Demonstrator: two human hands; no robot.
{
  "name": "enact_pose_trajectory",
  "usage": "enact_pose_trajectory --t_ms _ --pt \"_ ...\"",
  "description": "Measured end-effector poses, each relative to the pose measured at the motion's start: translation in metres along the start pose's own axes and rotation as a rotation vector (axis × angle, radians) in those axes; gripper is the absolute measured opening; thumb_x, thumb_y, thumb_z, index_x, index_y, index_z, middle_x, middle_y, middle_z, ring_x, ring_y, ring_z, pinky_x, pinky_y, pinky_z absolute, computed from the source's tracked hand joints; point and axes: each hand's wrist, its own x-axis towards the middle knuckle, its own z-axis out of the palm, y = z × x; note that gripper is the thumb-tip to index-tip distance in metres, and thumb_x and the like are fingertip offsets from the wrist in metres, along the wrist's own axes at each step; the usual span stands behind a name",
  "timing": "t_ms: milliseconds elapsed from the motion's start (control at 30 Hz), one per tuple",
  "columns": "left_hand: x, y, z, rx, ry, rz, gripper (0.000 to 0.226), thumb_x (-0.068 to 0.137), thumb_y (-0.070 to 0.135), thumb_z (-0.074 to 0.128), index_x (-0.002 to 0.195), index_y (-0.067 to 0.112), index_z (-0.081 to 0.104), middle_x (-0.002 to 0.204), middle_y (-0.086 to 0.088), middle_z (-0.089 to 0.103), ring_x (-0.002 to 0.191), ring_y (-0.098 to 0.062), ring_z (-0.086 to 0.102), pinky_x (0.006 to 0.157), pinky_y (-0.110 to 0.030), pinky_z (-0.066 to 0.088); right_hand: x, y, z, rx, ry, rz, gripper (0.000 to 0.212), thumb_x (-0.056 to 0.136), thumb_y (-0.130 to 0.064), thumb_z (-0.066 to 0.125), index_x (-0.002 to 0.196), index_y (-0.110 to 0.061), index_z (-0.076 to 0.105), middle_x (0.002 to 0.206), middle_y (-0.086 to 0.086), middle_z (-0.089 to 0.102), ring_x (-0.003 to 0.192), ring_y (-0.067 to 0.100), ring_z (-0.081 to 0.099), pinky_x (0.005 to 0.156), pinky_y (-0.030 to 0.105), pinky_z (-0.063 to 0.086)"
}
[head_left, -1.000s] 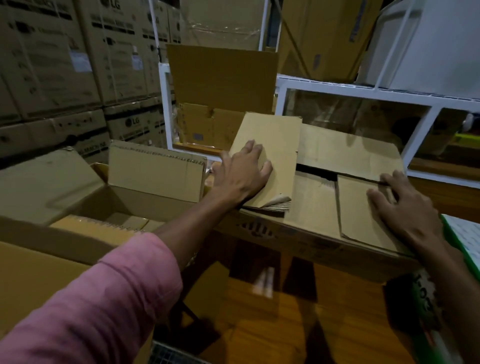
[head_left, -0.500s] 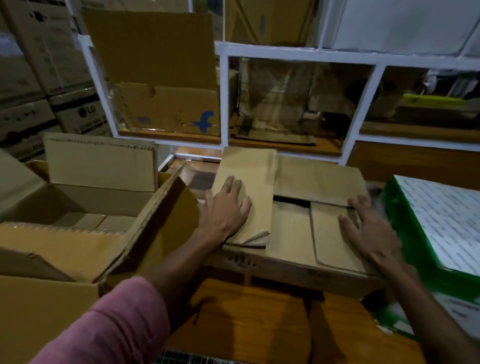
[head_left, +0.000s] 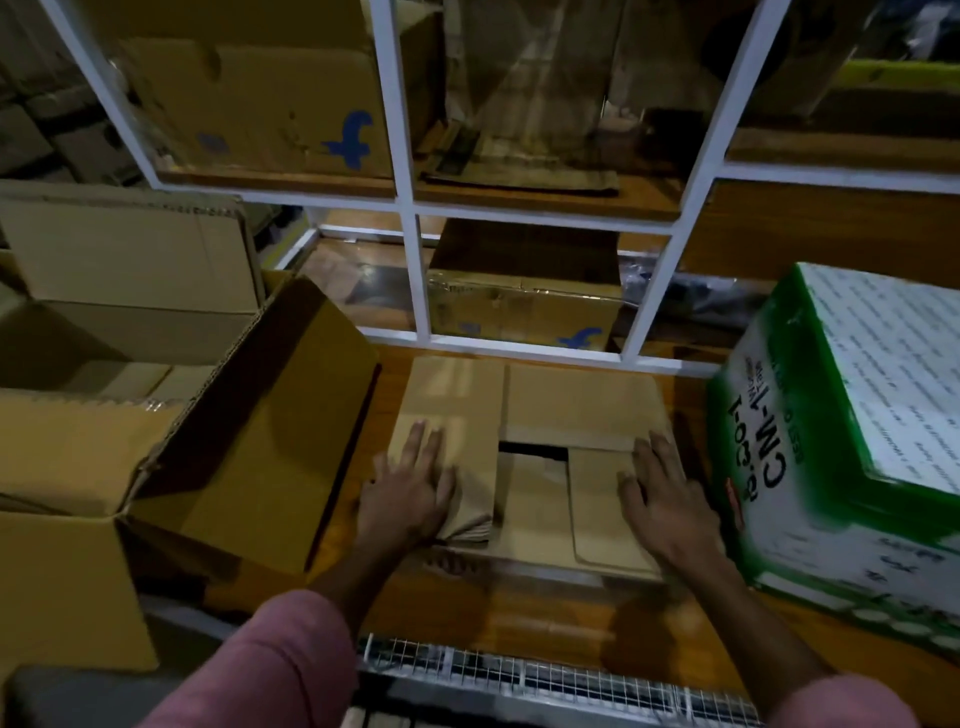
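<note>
Head view: left hand (head_left: 410, 488) flat on cardboard stack (head_left: 457, 395) pointing lengthwise away; right hand (head_left: 662, 499) flat on flap (head_left: 597, 519).

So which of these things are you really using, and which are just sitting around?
In the job:
left hand, flat on the flat brown stack
right hand, pressing a flap of the small box

Just lying about:
big open box
green and white box
white rack
box with blue mark
</note>
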Motion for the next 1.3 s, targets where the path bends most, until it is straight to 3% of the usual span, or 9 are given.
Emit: enact_pose_trajectory --t_ms 267,400,500,600,767,933,1133,1233,1300 --pt "-0.012 0.013 -0.011 0.014 -0.011 -0.054 0.066 0.102 0.063 0.013 0.161 0.04 -0.006 0.169 0.016 -0.015 0.147 -0.042 0.018 0.114 -0.06 0.027 -0.005 -0.005 -0.001 -0.001 0.026 0.014 0.066 0.096 -0.071 0.01 0.156 -0.043 0.013 0.169 -0.017 0.002 0.147 0.037 0.031 0.112 0.06 0.034" --pt "-0.011 0.015 -0.014 0.004 -0.072 -0.071 0.066 0.103 0.063 0.014 0.162 0.04 -0.005 0.169 0.014 -0.015 0.154 -0.042 0.001 0.119 -0.064 0.012 -0.013 -0.014 -0.01 -0.099 0.016 0.029 0.065 0.099 -0.061 0.016 0.157 -0.033 0.023 0.17 -0.008 0.009 0.15 0.041 0.014 0.117 0.065 0.023" --pt "-0.007 0.024 -0.029 0.093 -0.067 -0.061 0.072 0.102 0.063 0.017 0.164 0.028 0.003 0.172 0.004 -0.009 0.155 -0.039 -0.009 0.12 -0.066 0.003 -0.021 -0.03 -0.018 -0.173 0.066 0.002 0.062 0.097 -0.054 0.018 0.149 -0.025 0.037 0.165 0.002 0.017 0.151 0.042 0.003 0.118 0.071 0.012" --pt "-0.005 0.047 -0.072 0.146 0.007 0.029 0.078 0.102 0.062 0.029 0.162 0.018 0.01 0.172 -0.003 -0.004 0.156 -0.037 -0.007 0.12 -0.063 0.007 -0.012 -0.08 -0.04 -0.11 0.122 -0.115 0.059 0.099 -0.052 0.024 0.143 -0.02 0.048 0.161 0.012 0.03 0.153 0.037 0.014 0.122 0.066 0.01" --pt "-0.016 0.083 -0.173 0.197 0.311 0.289 0.067 0.1 0.043 0.047 0.158 0.018 0.025 0.171 -0.005 0.007 0.155 -0.037 0.005 0.118 -0.061 0.022 0.007 -0.216 -0.102 0.187 0.419 -0.492 0.054 0.094 -0.037 0.048 0.138 -0.008 0.06 0.146 0.014 0.056 0.141 0.038 0.041 0.114 0.056 0.035" --pt "-0.028 0.045 -0.272 0.215 0.514 0.277 0.075 0.089 0.027 0.064 0.154 0.01 0.031 0.168 -0.01 0.017 0.153 -0.038 0.013 0.117 -0.061 0.027 0.009 -0.341 -0.156 0.327 0.529 -0.758 0.043 0.095 -0.021 0.053 0.136 -0.01 0.06 0.133 0.01 0.064 0.123 0.032 0.053 0.101 0.047 0.045" --pt "-0.026 -0.074 -0.328 0.279 0.428 0.187 0.078 0.087 0.039 0.061 0.153 0.008 0.033 0.165 -0.015 0.023 0.15 -0.04 0.019 0.115 -0.062 0.031 0.009 -0.471 -0.139 0.185 0.287 -0.833 0.053 0.088 -0.028 0.051 0.14 -0.016 0.053 0.133 0.01 0.063 0.119 0.034 0.057 0.097 0.051 0.05" --pt "-0.027 -0.149 -0.341 0.288 0.261 0.086 0.074 0.092 0.043 0.058 0.155 0.013 0.032 0.161 -0.012 0.029 0.147 -0.036 0.025 0.113 -0.058 0.034 -0.001 -0.539 -0.116 0.052 0.068 -0.863 0.053 0.085 -0.031 0.05 0.136 -0.016 0.053 0.123 0.01 0.066 0.108 0.033 0.061 0.086 0.044 0.052" --pt "-0.026 -0.196 -0.344 0.331 0.079 0.036 0.068 0.094 0.048 0.057 0.153 0.018 0.04 0.157 -0.009 0.039 0.143 -0.034 0.034 0.114 -0.054 0.032 -0.007 -0.581 -0.094 -0.098 -0.106 -0.869 0.041 0.093 -0.023 0.055 0.133 -0.014 0.056 0.115 0.008 0.066 0.101 0.03 0.061 0.075 0.033 0.043"
